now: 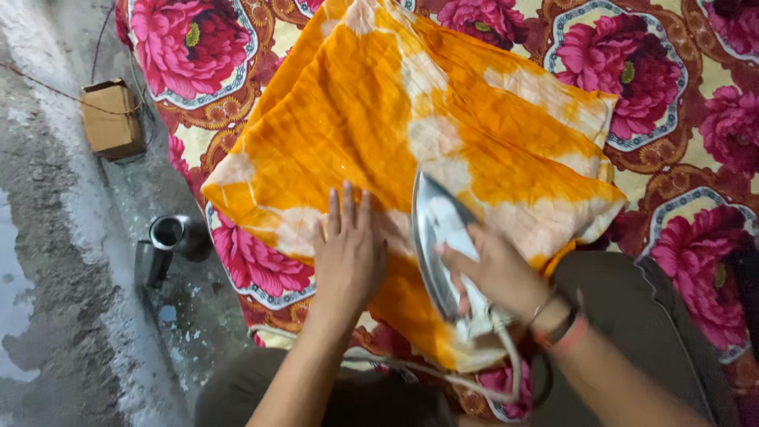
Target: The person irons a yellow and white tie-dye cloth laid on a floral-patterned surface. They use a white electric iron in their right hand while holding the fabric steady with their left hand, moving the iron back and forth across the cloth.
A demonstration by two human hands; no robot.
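Two hands worked an iron over an orange and white cloth.

The left hand (348,253) lay flat, fingers together, on the near part of the orange cloth (411,126), which was spread over a floral sheet (672,87) with big pink blooms. The right hand (494,269) closed its grip on the white handle of the iron (435,229), whose tip pointed away; its white cord (443,375) looped toward the person. On the grey floor (55,316) to the left stood a metal cup (168,233) and a small cardboard box (111,119).
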